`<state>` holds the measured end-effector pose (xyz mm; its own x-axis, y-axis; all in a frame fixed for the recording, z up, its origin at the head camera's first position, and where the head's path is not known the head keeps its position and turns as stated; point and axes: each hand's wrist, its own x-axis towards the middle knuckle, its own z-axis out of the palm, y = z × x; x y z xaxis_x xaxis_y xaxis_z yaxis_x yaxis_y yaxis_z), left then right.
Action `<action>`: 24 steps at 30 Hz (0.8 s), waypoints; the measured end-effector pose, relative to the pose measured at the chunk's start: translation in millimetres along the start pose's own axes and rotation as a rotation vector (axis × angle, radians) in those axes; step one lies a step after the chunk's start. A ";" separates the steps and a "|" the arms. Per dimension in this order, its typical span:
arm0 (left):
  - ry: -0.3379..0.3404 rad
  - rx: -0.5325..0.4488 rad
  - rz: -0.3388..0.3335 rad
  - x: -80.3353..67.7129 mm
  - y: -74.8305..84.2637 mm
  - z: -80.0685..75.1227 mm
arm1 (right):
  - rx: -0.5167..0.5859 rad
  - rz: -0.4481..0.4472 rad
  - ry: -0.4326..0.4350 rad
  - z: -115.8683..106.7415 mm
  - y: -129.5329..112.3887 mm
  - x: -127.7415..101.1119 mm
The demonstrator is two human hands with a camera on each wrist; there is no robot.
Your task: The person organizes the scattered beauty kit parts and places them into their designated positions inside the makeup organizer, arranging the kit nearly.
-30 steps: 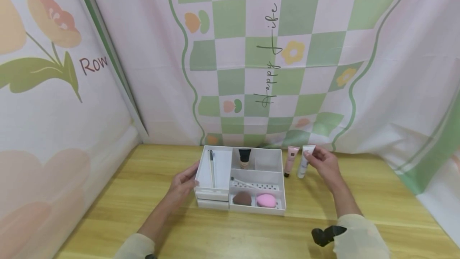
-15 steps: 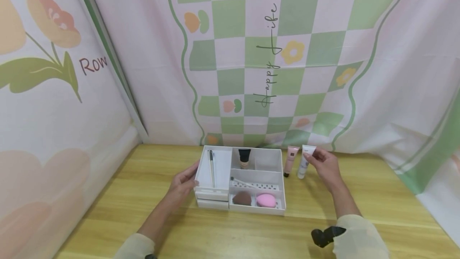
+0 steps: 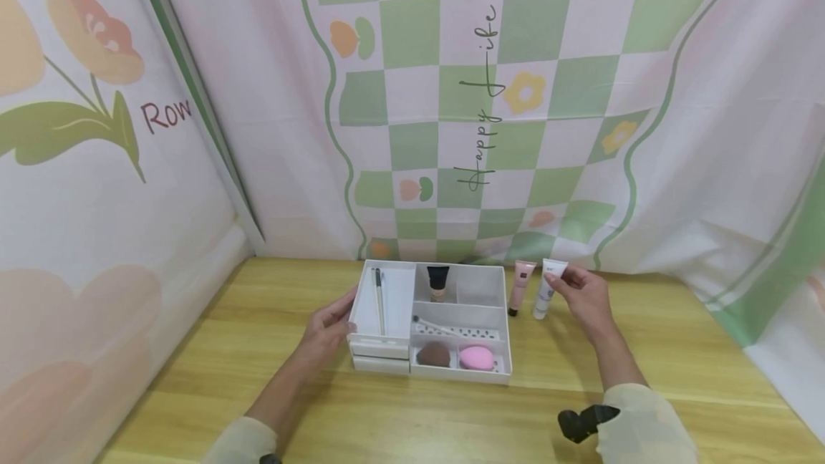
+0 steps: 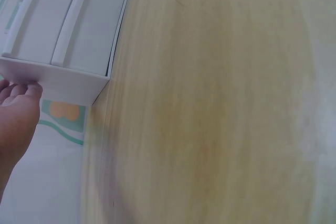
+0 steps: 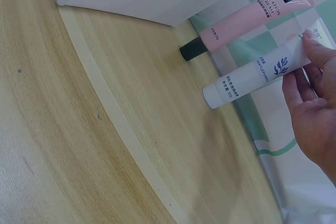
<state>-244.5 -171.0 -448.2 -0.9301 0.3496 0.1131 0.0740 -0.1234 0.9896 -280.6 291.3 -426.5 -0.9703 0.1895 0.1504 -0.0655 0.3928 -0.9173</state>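
Note:
At the left side of a white cosmetics organizer [image 3: 460,379], my left hand [image 3: 326,329] rests its fingers against the wall. In the left wrist view the left hand [image 4: 18,114] lies just below the organizer's drawer fronts [image 4: 94,24]. My right hand [image 3: 583,299] pinches the upper, flat end of a white cream tube [image 3: 543,301] between thumb and fingers. The right wrist view shows this tube [image 5: 252,80] standing cap down, with a purple flower print. A pink cream tube [image 3: 520,286] with a black cap stands cap down between it and the organizer.
Inside the organizer are makeup brushes [image 3: 379,303], a black-topped foundation tube [image 3: 438,283], another brush [image 3: 435,326], a brown sponge [image 3: 434,354] and a pink sponge [image 3: 477,358]. A patterned curtain [image 3: 470,127] hangs behind the wooden table [image 3: 412,421].
The white tube turns slightly in my right hand, so more of its purple print faces the head camera. My left hand and the organizer keep their places.

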 end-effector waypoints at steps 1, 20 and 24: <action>0.006 0.004 -0.004 0.0 0.1 -0.1 | -0.001 0.000 0.000 0.1 0.3 0.3; -0.023 -0.002 0.024 -0.2 -0.6 -1.2 | -0.014 -0.048 0.026 -5.2 -15.6 2.8; -0.012 -0.018 0.019 0.0 -0.1 -0.4 | 0.004 -0.073 0.042 -6.9 -23.6 4.2</action>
<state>-244.7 -171.3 -448.3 -0.9241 0.3584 0.1326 0.0845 -0.1467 0.9856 -281.5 289.0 -401.7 -0.9522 0.1987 0.2321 -0.1365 0.4030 -0.9049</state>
